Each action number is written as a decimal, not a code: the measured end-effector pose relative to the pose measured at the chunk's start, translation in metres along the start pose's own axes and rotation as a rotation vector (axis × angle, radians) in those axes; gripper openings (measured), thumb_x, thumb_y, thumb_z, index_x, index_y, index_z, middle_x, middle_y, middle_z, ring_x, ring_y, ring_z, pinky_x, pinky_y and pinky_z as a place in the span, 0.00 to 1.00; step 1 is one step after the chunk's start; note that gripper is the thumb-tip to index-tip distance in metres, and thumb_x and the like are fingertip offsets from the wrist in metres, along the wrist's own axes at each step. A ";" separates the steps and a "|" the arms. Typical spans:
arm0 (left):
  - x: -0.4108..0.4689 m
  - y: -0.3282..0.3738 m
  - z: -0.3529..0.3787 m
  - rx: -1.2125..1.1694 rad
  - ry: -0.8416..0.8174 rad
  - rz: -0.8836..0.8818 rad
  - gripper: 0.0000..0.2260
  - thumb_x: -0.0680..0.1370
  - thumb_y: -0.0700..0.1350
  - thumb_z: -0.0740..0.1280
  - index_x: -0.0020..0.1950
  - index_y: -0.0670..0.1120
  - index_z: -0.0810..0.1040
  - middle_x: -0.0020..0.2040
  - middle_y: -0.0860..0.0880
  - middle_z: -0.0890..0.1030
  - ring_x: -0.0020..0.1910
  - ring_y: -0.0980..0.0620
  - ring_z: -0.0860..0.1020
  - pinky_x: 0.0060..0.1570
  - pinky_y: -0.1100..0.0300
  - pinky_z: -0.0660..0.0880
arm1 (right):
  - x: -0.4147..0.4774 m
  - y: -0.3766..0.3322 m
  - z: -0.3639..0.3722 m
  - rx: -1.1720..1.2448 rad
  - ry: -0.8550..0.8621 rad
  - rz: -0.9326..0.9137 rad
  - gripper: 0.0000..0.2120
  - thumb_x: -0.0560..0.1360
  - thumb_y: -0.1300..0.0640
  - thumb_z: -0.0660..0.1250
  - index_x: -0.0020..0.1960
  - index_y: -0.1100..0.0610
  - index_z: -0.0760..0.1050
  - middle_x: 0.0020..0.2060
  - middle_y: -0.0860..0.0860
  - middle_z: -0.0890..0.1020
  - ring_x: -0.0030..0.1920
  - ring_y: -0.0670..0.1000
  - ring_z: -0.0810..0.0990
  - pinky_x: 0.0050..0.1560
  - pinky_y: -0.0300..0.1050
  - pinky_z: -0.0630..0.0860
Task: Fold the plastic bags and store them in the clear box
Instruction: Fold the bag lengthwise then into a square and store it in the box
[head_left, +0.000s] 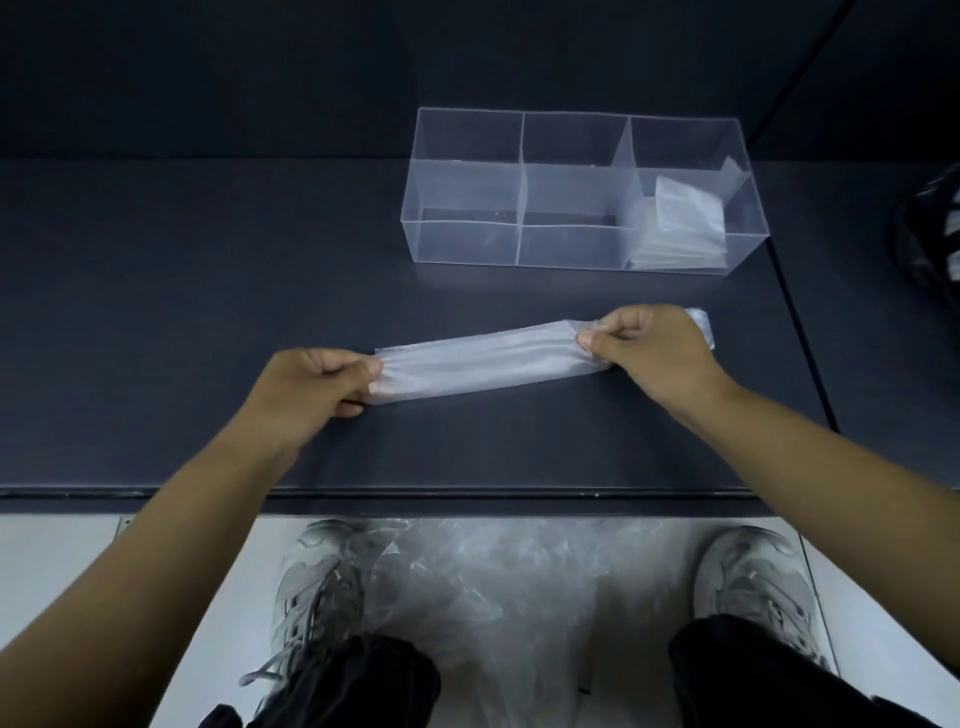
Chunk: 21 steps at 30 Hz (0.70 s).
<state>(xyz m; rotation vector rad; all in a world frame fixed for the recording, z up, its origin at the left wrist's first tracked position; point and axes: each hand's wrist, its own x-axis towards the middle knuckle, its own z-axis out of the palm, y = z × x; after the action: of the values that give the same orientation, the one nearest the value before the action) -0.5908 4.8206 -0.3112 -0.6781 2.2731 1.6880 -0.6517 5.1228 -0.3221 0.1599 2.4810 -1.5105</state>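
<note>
Plastic bag (483, 364) strip lies 9-to-3 o'clock on worktop (208, 286). Left hand (317, 379) and right hand (649, 345) each pinch near an end. Clear box (462, 244) sits 12 o'clock of right hand, probably the nearer one.

Plastic bag (483, 364): translucent, folded into a long narrow strip, lying flat, slightly slanted, mid-way across the worktop (208, 312). Clear box (467, 241): three compartments, upright near the far right corner; folded bags (680, 228) stacked in its right compartment.
</note>
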 end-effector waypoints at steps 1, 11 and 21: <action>0.001 0.000 0.003 0.018 0.045 0.015 0.06 0.77 0.42 0.68 0.43 0.48 0.83 0.36 0.49 0.83 0.32 0.59 0.80 0.35 0.68 0.77 | 0.001 -0.001 0.001 -0.021 0.015 0.007 0.07 0.71 0.56 0.74 0.36 0.53 0.79 0.38 0.51 0.85 0.38 0.45 0.81 0.46 0.35 0.75; -0.035 -0.014 0.078 1.091 -0.040 0.792 0.30 0.79 0.59 0.51 0.75 0.42 0.63 0.76 0.43 0.63 0.76 0.43 0.59 0.75 0.47 0.53 | 0.006 0.000 0.007 -0.105 0.082 0.013 0.09 0.70 0.56 0.74 0.33 0.51 0.77 0.31 0.45 0.81 0.33 0.42 0.78 0.35 0.25 0.70; -0.025 -0.027 0.081 1.279 -0.080 0.635 0.36 0.76 0.68 0.40 0.78 0.49 0.49 0.79 0.49 0.50 0.78 0.47 0.46 0.74 0.38 0.47 | -0.010 -0.008 0.011 -0.436 0.237 -0.193 0.08 0.72 0.62 0.68 0.51 0.56 0.76 0.45 0.50 0.77 0.46 0.52 0.77 0.51 0.43 0.73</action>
<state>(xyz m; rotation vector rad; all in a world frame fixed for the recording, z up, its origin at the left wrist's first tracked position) -0.5627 4.8969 -0.3481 0.4165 2.9454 0.0658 -0.6421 5.1093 -0.3174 0.0228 3.0230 -1.0204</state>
